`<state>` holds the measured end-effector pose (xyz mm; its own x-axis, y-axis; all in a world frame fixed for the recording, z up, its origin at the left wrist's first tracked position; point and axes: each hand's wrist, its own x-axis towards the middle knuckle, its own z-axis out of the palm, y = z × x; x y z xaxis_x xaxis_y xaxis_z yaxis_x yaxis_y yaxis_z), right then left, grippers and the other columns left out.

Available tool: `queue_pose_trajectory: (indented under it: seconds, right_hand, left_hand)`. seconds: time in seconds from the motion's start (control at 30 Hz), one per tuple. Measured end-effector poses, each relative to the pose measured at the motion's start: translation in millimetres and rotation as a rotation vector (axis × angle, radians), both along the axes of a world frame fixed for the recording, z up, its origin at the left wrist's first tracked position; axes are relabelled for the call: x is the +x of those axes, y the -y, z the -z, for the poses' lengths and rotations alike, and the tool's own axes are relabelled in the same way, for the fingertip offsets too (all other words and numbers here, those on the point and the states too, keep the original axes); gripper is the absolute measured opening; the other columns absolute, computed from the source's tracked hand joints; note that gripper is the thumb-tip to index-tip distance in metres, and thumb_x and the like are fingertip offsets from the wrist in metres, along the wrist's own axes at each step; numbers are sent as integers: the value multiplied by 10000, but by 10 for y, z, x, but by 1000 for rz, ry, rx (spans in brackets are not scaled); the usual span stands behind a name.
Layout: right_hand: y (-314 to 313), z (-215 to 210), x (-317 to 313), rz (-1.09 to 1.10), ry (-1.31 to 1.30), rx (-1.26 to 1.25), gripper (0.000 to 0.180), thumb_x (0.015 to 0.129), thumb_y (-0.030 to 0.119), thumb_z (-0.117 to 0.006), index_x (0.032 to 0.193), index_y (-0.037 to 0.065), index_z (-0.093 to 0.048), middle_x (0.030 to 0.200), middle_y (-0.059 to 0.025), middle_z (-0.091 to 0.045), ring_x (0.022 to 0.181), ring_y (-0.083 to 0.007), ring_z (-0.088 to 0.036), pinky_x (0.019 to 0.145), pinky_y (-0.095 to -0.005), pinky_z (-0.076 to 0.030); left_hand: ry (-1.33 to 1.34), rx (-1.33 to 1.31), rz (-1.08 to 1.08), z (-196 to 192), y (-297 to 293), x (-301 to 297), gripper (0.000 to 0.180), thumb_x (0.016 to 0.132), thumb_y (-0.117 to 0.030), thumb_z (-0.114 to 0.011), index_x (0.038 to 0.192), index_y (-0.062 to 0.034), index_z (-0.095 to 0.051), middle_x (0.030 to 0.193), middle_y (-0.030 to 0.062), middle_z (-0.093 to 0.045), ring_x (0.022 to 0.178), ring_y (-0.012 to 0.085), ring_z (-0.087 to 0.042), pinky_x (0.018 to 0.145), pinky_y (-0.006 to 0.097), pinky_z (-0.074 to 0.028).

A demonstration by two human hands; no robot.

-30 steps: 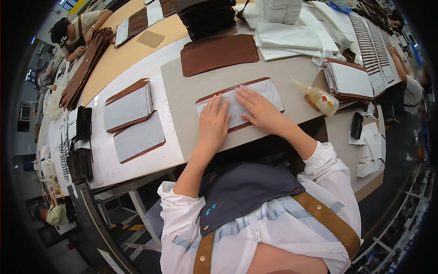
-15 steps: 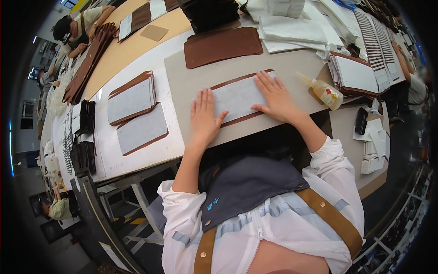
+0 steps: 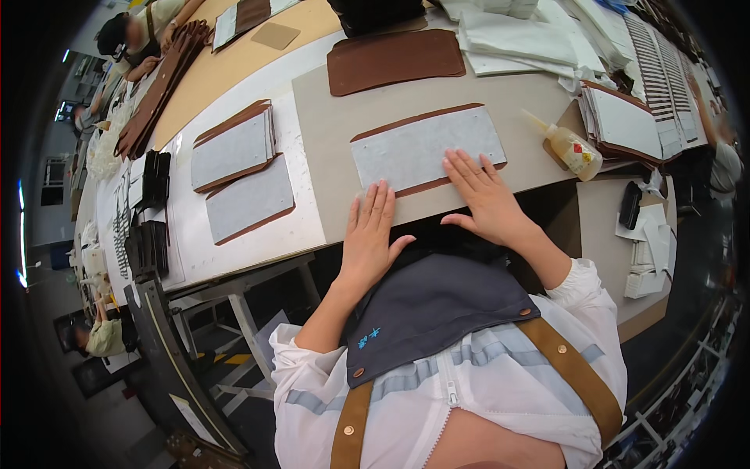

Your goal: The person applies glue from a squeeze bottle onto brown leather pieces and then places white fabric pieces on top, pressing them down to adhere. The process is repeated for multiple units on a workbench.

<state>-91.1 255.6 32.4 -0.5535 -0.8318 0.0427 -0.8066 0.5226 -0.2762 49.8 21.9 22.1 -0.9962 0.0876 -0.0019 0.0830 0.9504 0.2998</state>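
Observation:
In front of me a brown leather panel faced with a pale grey lining sheet [image 3: 426, 144] lies flat on a grey work board [image 3: 328, 148]. Brown strips show along its long edges. At the panel's lower left corner, my left hand [image 3: 373, 234] rests with fingers stretched and thumb apart, holding nothing. My right hand [image 3: 488, 195] is spread, its fingertips lying on the lower right part of the lining. Beyond the panel lies a plain brown leather piece [image 3: 396, 62]. A squeeze bottle [image 3: 574, 154] of yellowish liquid with a nozzle lies right of the panel.
Left of the board sit a stack of lined panels [image 3: 233, 148] and a single one [image 3: 251, 202]. On the right is another panel stack [image 3: 623, 121]. White sheets [image 3: 516, 43] and a black stack [image 3: 375, 14] are at the back. A co-worker [image 3: 144, 39] works at far left.
Both hands have slid toward me, off the middle of the lined panel to its near edge. The view has shifted slightly; the panel stays flat.

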Motion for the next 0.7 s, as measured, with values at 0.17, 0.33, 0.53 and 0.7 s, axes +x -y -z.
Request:
queue_pose_trajectory:
  seconds: [0.17,0.33,0.53,0.7]
  right_hand:
    - [-247,0,-108,163,-43,-19,946,915,564,-614,1552,-37,-257,1627,-200,-260,1532,-316,-206,1243,-485,-166]
    - [-367,62,-189,197,-64,64,961,919,528,-619,1568,-39,-195,1639,-213,-219,1534,-341,-189,1247,-483,-153]
    - [-462,149,-294,367,-146,-141,905,925,518,-633,1548,-28,-266,1622,-202,-270,1521,-327,-231,1241,-480,-179]
    - [-394,108,-344,208,-83,-35,881,941,533,-601,1549,-16,-277,1620,-200,-277,1521,-323,-228,1245,-475,-167]
  left_hand:
    - [-137,46,-158,89,237,133,868,938,-480,-621,1556,20,-273,1621,179,-302,1524,325,-237,1232,504,-173]
    - [-58,-119,-53,6,125,13,796,991,-438,-552,1559,34,-256,1625,181,-294,1518,365,-232,1227,515,-158]
    - [-201,68,-134,87,207,-71,805,982,-427,-569,1569,17,-242,1623,168,-305,1515,365,-240,1225,522,-160]
    - [-163,36,-64,86,111,-168,807,972,-394,-590,1570,16,-236,1615,163,-325,1505,344,-278,1226,510,-167]
